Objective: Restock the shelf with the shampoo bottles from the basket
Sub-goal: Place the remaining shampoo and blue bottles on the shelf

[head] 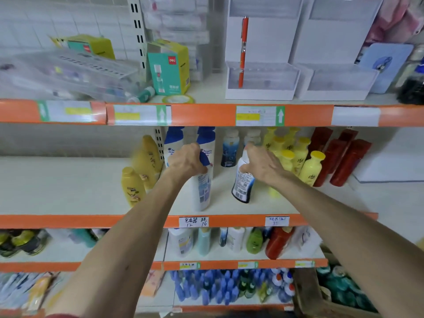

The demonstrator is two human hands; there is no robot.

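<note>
Both arms reach onto the middle shelf (68, 184). My left hand (187, 160) grips the blue cap of a tall white shampoo bottle (202, 191) that stands near the shelf's front edge. My right hand (261, 164) holds the top of a dark blue and white bottle (243, 184), which leans with its barcode label toward me. Behind them stand two white and blue shampoo bottles (206, 141) and two dark blue bottles (230, 149). No basket is in view.
Golden yellow bottles (142, 168) stand to the left, bright yellow bottles (298, 154) and red bottles (339, 161) to the right. The left part of the middle shelf is bare. The orange shelf edge (206, 114) above carries boxes and white display stands (261, 65). Lower shelves hold more bottles.
</note>
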